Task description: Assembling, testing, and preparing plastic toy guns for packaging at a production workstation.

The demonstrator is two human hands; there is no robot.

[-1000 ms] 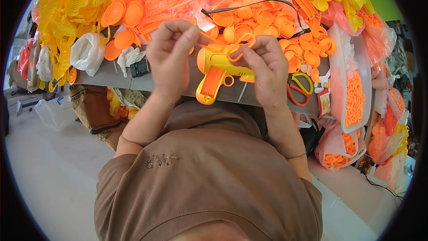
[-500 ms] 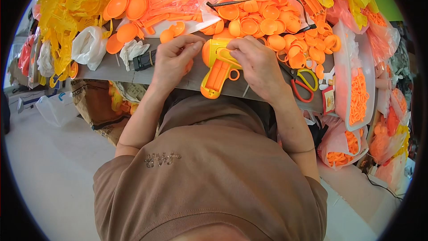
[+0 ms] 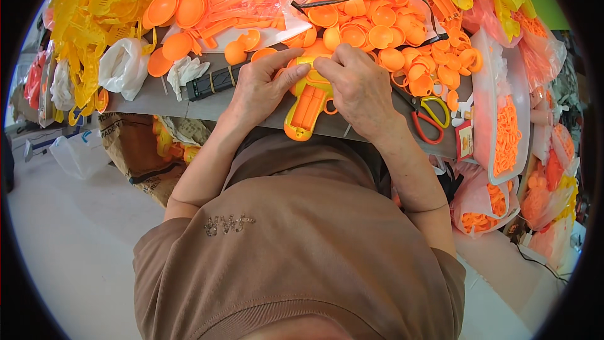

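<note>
A yellow toy gun with orange parts (image 3: 307, 112) lies at the near edge of the grey table, its handle pointing toward me. My left hand (image 3: 263, 87) closes on the upper left part of the gun, thumb and fingers pinched together over it. From the other side my right hand (image 3: 360, 91) grips the gun's upper right part with bent fingers. Both hands' fingertips nearly meet over the body and hide much of it. An orange trigger ring shows beside my right fingers.
Loose orange cups (image 3: 384, 28) pile up behind the hands. Scissors with red and yellow handles (image 3: 429, 116) lie to the right, near a clear bin of orange rings (image 3: 506, 135). A black bar-shaped thing (image 3: 214, 82) is at left. Yellow parts (image 3: 100, 25) heap up at far left.
My left hand has moved right, onto the toy gun. My right hand has shifted slightly left over it. More of the black bar at left now shows.
</note>
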